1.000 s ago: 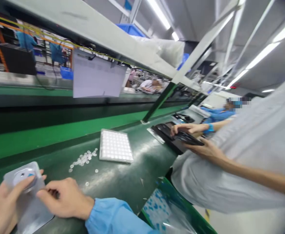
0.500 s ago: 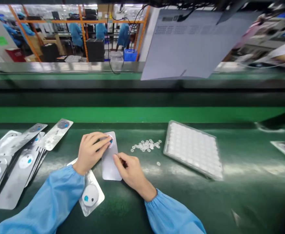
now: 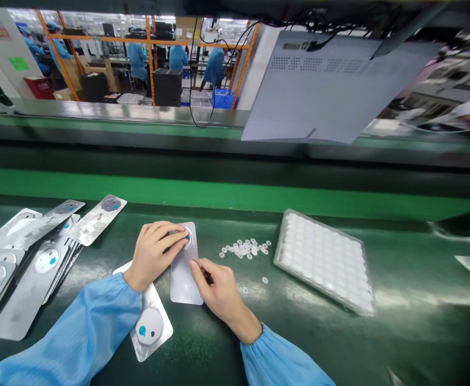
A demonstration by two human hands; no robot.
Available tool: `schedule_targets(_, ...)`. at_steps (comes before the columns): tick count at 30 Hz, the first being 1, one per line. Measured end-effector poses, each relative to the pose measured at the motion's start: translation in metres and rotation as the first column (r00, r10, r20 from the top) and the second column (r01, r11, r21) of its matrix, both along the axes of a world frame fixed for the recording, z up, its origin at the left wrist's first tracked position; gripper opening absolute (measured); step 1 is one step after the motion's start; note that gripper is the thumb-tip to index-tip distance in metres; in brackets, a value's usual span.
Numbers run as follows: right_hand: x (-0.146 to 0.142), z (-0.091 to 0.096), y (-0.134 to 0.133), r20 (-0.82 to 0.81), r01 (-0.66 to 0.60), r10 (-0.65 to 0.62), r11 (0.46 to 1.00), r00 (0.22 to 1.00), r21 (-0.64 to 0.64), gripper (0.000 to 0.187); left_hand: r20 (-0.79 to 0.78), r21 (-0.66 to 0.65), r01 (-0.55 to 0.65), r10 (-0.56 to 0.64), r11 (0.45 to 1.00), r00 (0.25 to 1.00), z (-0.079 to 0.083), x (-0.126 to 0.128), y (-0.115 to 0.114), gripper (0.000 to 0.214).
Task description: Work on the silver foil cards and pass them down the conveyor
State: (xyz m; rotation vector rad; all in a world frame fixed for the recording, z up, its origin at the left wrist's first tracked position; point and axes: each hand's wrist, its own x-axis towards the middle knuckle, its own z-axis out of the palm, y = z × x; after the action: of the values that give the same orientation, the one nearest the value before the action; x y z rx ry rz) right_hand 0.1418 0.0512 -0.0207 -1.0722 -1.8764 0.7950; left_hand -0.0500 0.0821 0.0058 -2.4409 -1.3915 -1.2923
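Note:
A flat silver plate [image 3: 185, 279] with rounded corners lies on the green bench. Near its far end is a round white disc [image 3: 189, 244] with a blue spot. My left hand [image 3: 156, 252] reaches over the plate's left side, fingers drawn together with their tips on the disc, partly covering it. At the plate's right edge, my right hand [image 3: 214, 287] is closed, thumb and forefinger pinching there; its other fingers are curled under. Partly beneath my left wrist lies another silver plate with a disc [image 3: 149, 325] bearing a blue spot and a dark hole.
Several similar plates [image 3: 29, 289] overlap in a pile at left. Small clear rings [image 3: 246, 248] lie scattered right of my hands. A clear tray of white pieces [image 3: 325, 260] sits farther right. A white panel [image 3: 319, 91] hangs above the bench; people in blue work beyond.
The whole view has shifted and tilted slightly. Both hands stay at the same plate, with hardly any change in their grip.

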Motion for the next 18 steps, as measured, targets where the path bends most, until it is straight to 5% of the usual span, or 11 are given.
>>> schedule_targets(18,0.0003,0.0024,-0.0008,0.065,0.017,-0.017,1.0,0.998,-0.005,0.043,0.021,-0.107,-0.001,0.003,0.994,1.0,0.0019,0.0024,0.0019,0.013)
